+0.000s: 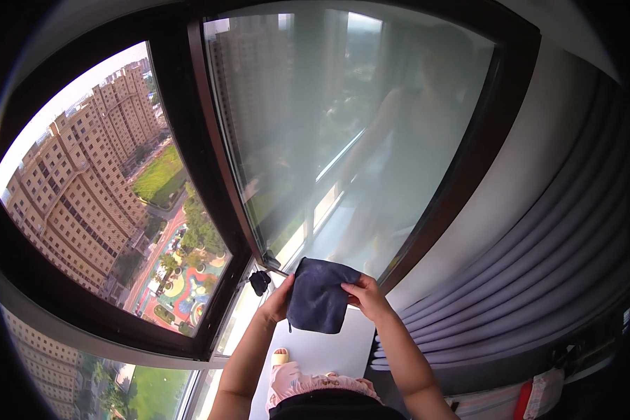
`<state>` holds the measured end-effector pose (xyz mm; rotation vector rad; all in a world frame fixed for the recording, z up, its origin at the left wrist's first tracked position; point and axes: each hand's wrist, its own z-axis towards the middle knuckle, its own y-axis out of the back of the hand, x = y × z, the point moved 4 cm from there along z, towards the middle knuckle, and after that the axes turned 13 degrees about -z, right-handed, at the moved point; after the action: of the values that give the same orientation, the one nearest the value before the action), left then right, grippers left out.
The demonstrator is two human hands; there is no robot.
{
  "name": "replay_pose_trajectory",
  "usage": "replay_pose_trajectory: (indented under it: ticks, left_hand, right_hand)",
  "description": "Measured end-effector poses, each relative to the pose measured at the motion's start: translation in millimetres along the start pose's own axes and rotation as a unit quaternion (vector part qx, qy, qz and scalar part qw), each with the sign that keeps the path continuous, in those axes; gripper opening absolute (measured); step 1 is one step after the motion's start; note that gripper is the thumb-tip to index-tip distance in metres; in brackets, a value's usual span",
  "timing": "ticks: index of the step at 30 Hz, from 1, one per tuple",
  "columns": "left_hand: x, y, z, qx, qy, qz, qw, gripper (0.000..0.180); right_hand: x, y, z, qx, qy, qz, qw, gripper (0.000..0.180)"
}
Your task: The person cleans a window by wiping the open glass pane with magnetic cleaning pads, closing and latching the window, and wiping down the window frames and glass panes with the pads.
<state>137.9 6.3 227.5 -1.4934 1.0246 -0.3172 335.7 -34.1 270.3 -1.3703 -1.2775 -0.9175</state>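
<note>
Between my two hands hangs a dark blue-grey cloth (pixel 320 297), folded into a rough square. My left hand (pixel 280 298) grips its left edge near the upper corner. On the opposite side, my right hand (pixel 365 292) pinches the right edge between thumb and fingers. Beyond the cloth stands a large glass window pane (pixel 343 133) in a dark brown frame, swung inward, with hazy reflections across it. The cloth overlaps the lower part of that frame, and I cannot tell if it touches.
A small black object (pixel 260 282) lies on the white sill left of the cloth. The open window gap (pixel 119 189) on the left looks down on tall buildings and a playground. Grey-purple curtains (pixel 511 280) are gathered at right. Below me is a white surface (pixel 353 350).
</note>
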Motion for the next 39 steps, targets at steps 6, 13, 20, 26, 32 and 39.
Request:
replay_pose_trajectory:
  ticks: [6, 13, 20, 26, 32, 39]
  left_hand:
    - [3.1, 20.8, 22.8, -0.068, -0.023, -0.047, 0.996, 0.045]
    - [-37.2, -9.3, 22.9, -0.031, -0.034, -0.113, 0.993, 0.044]
    - [-183.5, -31.8, 9.9, -0.130, -0.646, 0.362, 0.660, 0.032]
    - [-315.9, -167.7, 10.0, -0.148, -0.794, 0.514, 0.289, 0.040]
    - [-267.7, -104.6, 53.9, -0.162, -0.741, 0.596, 0.265, 0.042]
    - [-297.0, -153.7, 44.5, -0.136, -0.745, 0.594, 0.270, 0.044]
  right_hand:
    - [22.9, -14.7, 8.0, -0.061, 0.243, -0.117, 0.961, 0.027]
    - [22.3, -91.9, 36.8, -0.109, 0.377, -0.647, 0.654, 0.037]
    - [46.0, -122.3, 68.7, -0.092, 0.346, -0.504, 0.786, 0.044]
    - [51.8, -156.1, 97.1, -0.069, 0.368, -0.461, 0.805, 0.033]
    - [58.0, -145.5, 106.8, -0.096, 0.364, -0.442, 0.814, 0.031]
    - [88.0, -128.1, 100.8, -0.119, 0.376, -0.437, 0.808, 0.030]
